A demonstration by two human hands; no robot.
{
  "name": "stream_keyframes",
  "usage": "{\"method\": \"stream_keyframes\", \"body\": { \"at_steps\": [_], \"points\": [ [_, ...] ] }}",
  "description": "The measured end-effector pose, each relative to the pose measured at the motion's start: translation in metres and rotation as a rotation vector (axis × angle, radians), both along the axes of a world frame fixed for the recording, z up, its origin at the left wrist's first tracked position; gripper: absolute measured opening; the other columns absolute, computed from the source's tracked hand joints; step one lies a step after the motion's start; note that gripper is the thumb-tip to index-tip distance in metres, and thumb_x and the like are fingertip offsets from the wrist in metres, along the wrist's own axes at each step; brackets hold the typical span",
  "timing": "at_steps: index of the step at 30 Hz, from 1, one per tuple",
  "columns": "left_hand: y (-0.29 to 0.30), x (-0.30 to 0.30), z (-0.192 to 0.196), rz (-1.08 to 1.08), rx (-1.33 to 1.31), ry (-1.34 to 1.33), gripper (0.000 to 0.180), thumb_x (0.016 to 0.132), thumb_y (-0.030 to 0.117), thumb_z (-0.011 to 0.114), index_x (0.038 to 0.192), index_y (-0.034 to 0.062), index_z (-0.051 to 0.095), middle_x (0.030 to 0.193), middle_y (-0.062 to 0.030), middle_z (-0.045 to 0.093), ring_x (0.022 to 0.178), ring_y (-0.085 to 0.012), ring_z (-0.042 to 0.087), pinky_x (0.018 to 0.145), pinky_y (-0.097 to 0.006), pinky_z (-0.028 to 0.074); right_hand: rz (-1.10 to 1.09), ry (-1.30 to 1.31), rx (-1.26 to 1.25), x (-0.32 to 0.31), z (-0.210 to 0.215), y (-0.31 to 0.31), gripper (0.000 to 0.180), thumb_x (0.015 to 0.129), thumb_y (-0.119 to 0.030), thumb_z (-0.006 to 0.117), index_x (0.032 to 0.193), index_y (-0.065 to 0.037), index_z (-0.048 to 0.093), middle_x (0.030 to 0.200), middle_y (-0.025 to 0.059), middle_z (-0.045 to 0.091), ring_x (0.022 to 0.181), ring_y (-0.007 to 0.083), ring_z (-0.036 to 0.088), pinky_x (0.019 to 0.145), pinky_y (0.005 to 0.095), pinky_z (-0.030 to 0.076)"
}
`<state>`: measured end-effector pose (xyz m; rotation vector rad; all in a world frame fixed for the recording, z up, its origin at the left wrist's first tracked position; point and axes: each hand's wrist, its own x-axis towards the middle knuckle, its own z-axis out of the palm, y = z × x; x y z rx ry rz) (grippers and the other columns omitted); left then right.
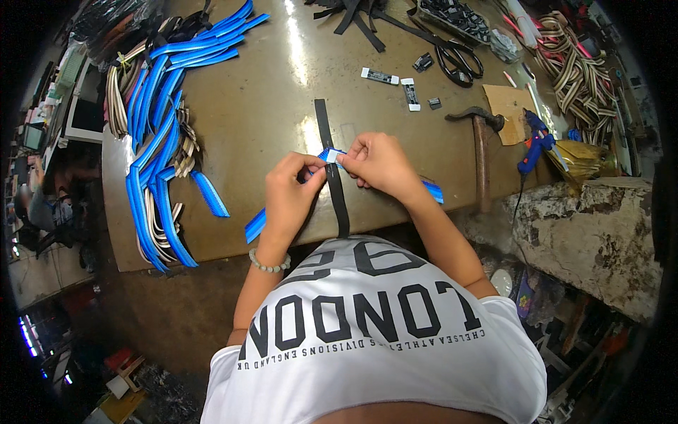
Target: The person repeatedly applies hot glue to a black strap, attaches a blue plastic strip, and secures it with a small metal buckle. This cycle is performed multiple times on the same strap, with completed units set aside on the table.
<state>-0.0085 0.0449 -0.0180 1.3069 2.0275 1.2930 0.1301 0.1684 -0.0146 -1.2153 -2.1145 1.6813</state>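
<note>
Blue webbing strap (332,155) held over the workbench (268,106), crossing a black strap (335,184) | left hand (288,192) and right hand (378,162) both pinch it at the crossing, seemingly to keep the fold aligned | hammer (482,152), glue gun (533,138) lie at the right.

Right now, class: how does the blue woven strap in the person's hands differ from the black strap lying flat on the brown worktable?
The blue woven strap is striped, held by both hands, running slantwise; the black strap is plain, lying straight and free. The blue strap crosses over the black strap. The left hand and right hand pinch only the blue one. Both are flat, narrow bands.
</note>
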Motion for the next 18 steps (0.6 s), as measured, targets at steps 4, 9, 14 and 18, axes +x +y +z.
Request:
{"method": "stream_keyframes", "body": {
  "at_steps": [4,9,14,18],
  "points": [
    [0.008,-0.004,-0.001,0.053,-0.055,-0.030,0.016,0.073,0.007,0.079,0.083,-0.0012,0.069,0.077,-0.0098,0.065,0.062,-0.0165,0.057,0.059,-0.030,0.048,0.005,0.014,0.035,-0.001,-0.002,0.000,0.024,0.085,-0.017,0.074,0.078,0.001,0.059,0.057,0.0042,0.061,0.046,0.0091,0.058,0.042,0.0248,0.045],
    [0.012,-0.009,-0.001,0.030,-0.129,-0.028,0.020,0.072,0.012,0.080,0.083,0.0003,0.069,0.076,-0.0100,0.065,0.063,-0.0194,0.059,0.059,-0.031,0.048,0.013,0.061,0.340,0.003,0.011,-0.013,0.018,0.082,-0.012,0.072,0.086,0.001,0.059,0.070,0.0083,0.061,0.053,0.0166,0.060,0.049,0.0294,0.047],
    [0.010,-0.004,0.001,0.044,-0.133,0.053,0.020,0.076,0.015,0.079,0.080,0.0015,0.065,0.068,-0.0050,0.060,0.059,-0.0123,0.052,0.056,-0.028,0.042,0.216,0.310,0.586,-0.012,0.024,-0.005,0.024,0.081,-0.004,0.070,0.103,-0.001,0.064,0.084,0.0061,0.059,0.063,0.0152,0.064,0.057,0.0265,0.050],
    [0.008,0.000,0.007,0.044,-0.237,0.162,0.025,0.077,0.025,0.078,0.083,0.0048,0.064,0.074,-0.0071,0.062,0.067,-0.0247,0.060,0.061,-0.036,0.047,0.129,0.200,0.203,-0.041,0.004,0.034,0.022,0.080,-0.003,0.070,0.102,0.000,0.067,0.079,0.0070,0.062,0.065,0.0134,0.060,0.062,0.0288,0.050]
  ]
}}
